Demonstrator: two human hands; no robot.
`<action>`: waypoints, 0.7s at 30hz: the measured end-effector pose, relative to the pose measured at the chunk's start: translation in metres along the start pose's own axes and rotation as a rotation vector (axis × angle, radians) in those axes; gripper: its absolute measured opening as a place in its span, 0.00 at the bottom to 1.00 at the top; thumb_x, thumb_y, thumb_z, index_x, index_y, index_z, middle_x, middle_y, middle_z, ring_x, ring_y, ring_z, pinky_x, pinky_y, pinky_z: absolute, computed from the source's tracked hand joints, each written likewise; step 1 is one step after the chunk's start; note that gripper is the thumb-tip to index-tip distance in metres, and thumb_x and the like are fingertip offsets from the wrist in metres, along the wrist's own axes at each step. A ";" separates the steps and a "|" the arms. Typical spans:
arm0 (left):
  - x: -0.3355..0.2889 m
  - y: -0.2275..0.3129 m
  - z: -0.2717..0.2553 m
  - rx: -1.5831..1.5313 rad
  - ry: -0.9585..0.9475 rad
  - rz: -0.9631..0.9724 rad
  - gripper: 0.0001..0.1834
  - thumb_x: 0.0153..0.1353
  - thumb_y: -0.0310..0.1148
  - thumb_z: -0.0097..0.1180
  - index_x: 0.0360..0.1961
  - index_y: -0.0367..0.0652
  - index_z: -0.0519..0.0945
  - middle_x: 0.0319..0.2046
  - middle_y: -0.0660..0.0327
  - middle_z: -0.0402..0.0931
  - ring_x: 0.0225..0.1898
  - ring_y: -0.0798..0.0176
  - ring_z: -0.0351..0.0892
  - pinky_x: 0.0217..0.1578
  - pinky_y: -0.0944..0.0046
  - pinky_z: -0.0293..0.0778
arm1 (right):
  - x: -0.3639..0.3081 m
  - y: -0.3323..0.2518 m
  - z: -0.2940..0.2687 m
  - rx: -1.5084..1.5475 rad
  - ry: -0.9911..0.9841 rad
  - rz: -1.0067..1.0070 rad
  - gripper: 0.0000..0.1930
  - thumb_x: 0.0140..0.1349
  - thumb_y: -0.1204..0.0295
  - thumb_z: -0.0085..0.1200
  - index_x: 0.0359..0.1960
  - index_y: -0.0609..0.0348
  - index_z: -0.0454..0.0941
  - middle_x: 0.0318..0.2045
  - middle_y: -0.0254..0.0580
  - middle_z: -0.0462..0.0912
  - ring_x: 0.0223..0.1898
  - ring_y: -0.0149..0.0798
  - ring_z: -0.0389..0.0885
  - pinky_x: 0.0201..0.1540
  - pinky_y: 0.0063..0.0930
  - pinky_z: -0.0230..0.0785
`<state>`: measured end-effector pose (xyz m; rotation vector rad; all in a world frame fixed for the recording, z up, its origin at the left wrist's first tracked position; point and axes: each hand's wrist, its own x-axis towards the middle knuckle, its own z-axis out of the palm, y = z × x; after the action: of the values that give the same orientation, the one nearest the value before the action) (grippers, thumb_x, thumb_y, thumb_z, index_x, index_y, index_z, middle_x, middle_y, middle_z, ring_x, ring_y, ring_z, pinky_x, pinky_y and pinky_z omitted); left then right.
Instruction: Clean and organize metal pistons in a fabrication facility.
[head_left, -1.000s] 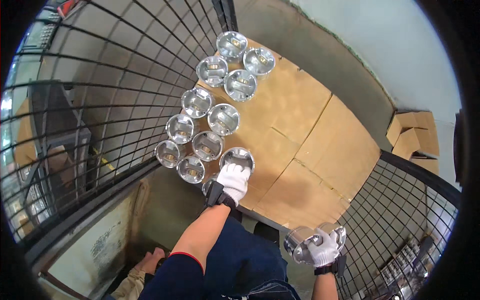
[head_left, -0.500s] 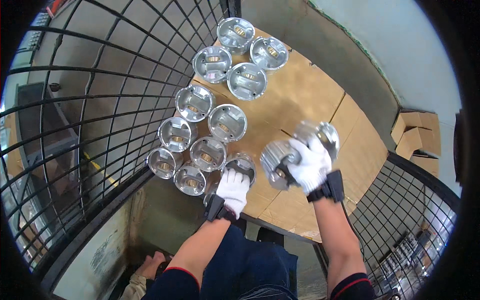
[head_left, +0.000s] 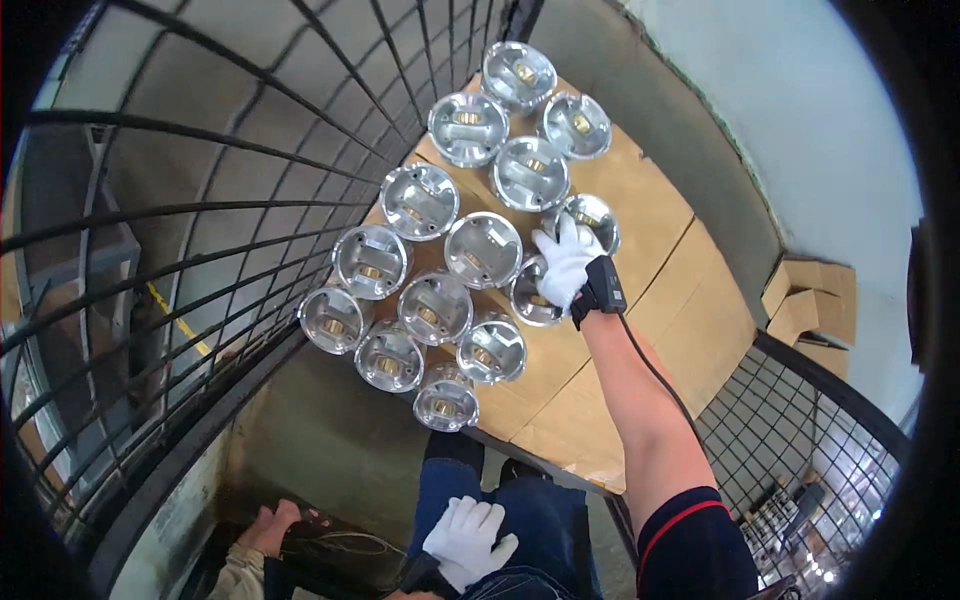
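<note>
Shiny metal pistons, such as one piston, stand in rows on a brown cardboard sheet, open ends up with brass-coloured rings inside. My white-gloved right hand reaches between two pistons on the right side of the group. Its fingers are on the far piston, and its palm partly covers the near piston. Both appear to rest on the cardboard, though the glove hides the grip. Held back above my lap, my gloved left hand has nothing in it, its fingers slightly apart.
A black wire mesh wall rises along the left, and another mesh panel stands at the lower right. Folded cardboard leans by the pale wall on the right. Another person's foot shows at lower left.
My right hand has brought two pistons leftward to the rows. My left hand has let go of a piston at the near edge and drawn back to my lap. The view has shifted slightly.
</note>
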<state>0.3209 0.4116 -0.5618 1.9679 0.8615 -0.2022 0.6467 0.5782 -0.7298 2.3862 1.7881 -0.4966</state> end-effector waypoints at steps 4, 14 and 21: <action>-0.002 0.010 0.012 0.042 0.086 0.047 0.21 0.45 0.44 0.63 0.35 0.40 0.78 0.29 0.55 0.75 0.35 0.50 0.75 0.41 0.52 0.73 | -0.032 -0.019 -0.028 -0.012 0.073 0.057 0.35 0.48 0.61 0.57 0.62 0.48 0.69 0.61 0.59 0.64 0.65 0.60 0.59 0.68 0.53 0.48; -0.121 0.031 0.020 0.047 0.396 -0.365 0.29 0.50 0.51 0.60 0.46 0.39 0.77 0.42 0.50 0.77 0.47 0.47 0.74 0.50 0.49 0.70 | -0.334 -0.066 -0.078 0.112 -0.212 -0.145 0.37 0.48 0.49 0.62 0.58 0.56 0.72 0.57 0.67 0.69 0.58 0.64 0.67 0.60 0.53 0.62; -0.317 0.096 0.070 -0.172 0.549 -0.979 0.36 0.53 0.58 0.58 0.54 0.42 0.75 0.54 0.48 0.74 0.58 0.45 0.70 0.58 0.50 0.66 | -0.383 -0.016 -0.100 -0.026 -0.413 -0.346 0.40 0.35 0.46 0.69 0.50 0.57 0.76 0.46 0.59 0.78 0.48 0.57 0.77 0.51 0.46 0.72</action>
<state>0.1625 0.1703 -0.3841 1.2983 2.0858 -0.1332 0.5548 0.2626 -0.5082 1.7837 1.9827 -0.9192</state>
